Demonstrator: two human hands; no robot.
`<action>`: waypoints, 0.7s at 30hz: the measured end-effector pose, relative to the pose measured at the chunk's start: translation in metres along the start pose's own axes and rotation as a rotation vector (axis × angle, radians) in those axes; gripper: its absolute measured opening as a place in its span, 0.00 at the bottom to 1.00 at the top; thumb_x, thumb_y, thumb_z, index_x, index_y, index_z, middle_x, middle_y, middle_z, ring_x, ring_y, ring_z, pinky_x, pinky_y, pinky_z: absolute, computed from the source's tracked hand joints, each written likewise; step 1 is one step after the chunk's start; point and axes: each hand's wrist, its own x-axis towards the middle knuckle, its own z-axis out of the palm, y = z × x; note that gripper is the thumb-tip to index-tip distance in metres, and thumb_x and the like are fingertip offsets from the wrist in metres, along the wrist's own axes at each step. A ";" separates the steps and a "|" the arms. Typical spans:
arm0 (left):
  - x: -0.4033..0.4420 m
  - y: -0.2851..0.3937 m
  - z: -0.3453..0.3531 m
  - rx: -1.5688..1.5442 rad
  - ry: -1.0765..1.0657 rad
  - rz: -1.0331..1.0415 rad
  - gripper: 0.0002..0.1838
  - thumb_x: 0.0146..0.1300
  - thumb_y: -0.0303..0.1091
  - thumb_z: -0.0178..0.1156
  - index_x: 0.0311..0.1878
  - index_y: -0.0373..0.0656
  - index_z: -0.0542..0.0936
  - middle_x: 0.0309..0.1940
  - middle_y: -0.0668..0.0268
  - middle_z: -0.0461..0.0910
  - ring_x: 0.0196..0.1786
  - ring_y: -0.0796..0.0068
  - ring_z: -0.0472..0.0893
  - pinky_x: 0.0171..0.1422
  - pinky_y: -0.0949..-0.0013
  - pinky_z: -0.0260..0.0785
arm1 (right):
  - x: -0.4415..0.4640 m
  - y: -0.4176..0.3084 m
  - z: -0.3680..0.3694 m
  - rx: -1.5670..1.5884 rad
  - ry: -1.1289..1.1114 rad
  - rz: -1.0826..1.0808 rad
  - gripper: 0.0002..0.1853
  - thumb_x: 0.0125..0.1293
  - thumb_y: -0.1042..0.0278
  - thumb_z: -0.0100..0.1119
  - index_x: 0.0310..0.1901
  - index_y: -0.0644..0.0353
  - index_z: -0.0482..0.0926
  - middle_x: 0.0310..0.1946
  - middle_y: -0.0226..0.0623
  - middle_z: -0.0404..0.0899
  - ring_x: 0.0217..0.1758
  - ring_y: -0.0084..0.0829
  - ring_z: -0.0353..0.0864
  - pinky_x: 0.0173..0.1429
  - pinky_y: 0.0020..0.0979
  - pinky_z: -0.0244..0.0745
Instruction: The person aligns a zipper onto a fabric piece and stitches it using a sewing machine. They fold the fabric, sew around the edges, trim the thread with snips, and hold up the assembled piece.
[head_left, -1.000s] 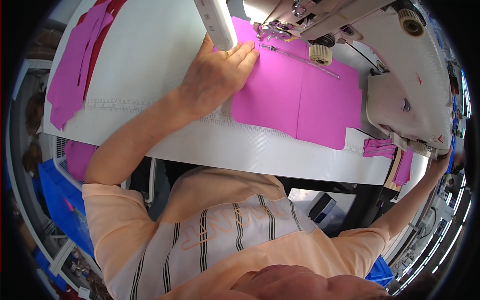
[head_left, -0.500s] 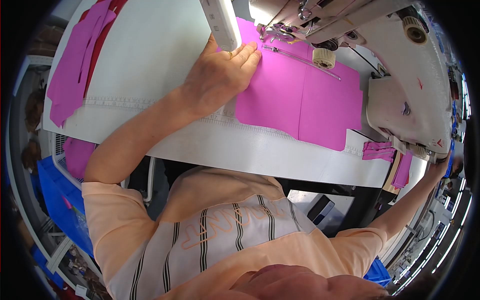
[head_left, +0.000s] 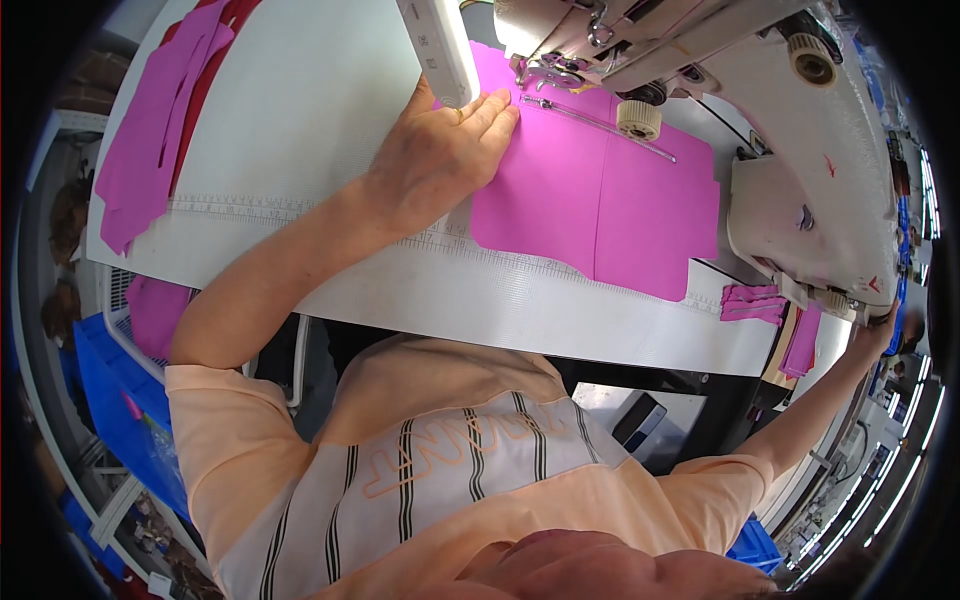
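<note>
My left hand (head_left: 440, 150) lies on the left edge of a pink panel (head_left: 540, 200), its fingers stretched out flat toward the needle area of a sewing machine (head_left: 690, 50). The panel looks like leather or thick cloth, with a straight line down its middle. Across it lies a thin, clear guide bar (head_left: 610, 132) beside the machine's foot. My right hand (head_left: 882, 318) is at the far right end of the machine, by the handwheel side. Its fingers are too dark and small to make out.
A pile of pink and red pieces (head_left: 150, 140) lies at the table's left. Small pink strips (head_left: 752, 304) sit near the machine's right end. A white lamp-like arm (head_left: 442, 50) hangs over my left fingers. Ruler marks (head_left: 250, 207) run along the table; a blue bin (head_left: 125, 400) stands lower left.
</note>
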 end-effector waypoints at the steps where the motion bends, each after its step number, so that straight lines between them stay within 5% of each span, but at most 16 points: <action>1: 0.000 0.000 0.000 0.000 -0.004 -0.003 0.17 0.56 0.29 0.56 0.49 0.43 0.80 0.52 0.64 0.81 0.51 0.73 0.82 0.50 0.64 0.69 | -0.002 0.002 0.000 0.015 0.005 -0.023 0.25 0.69 0.57 0.51 0.61 0.66 0.68 0.59 0.47 0.72 0.62 0.43 0.71 0.64 0.47 0.70; 12: -0.003 -0.001 0.000 -0.028 -0.052 -0.041 0.18 0.57 0.30 0.55 0.52 0.44 0.79 0.54 0.66 0.80 0.53 0.72 0.81 0.52 0.62 0.67 | -0.030 0.020 0.017 0.050 -0.014 -0.182 0.27 0.71 0.53 0.44 0.62 0.67 0.66 0.60 0.48 0.70 0.63 0.48 0.70 0.65 0.53 0.67; 15: -0.003 -0.002 0.000 -0.038 -0.051 -0.039 0.18 0.56 0.30 0.55 0.52 0.44 0.79 0.53 0.66 0.80 0.52 0.72 0.81 0.52 0.61 0.67 | -0.027 0.010 0.019 0.000 0.096 -0.162 0.24 0.69 0.60 0.48 0.61 0.67 0.69 0.57 0.45 0.74 0.59 0.45 0.74 0.62 0.46 0.71; 21: -0.003 -0.003 0.002 -0.057 -0.052 -0.041 0.19 0.54 0.29 0.55 0.52 0.43 0.79 0.53 0.65 0.80 0.51 0.72 0.81 0.52 0.60 0.67 | 0.074 -0.025 -0.006 -0.550 -0.058 -0.417 0.20 0.63 0.70 0.58 0.54 0.71 0.75 0.47 0.42 0.79 0.46 0.32 0.80 0.50 0.30 0.77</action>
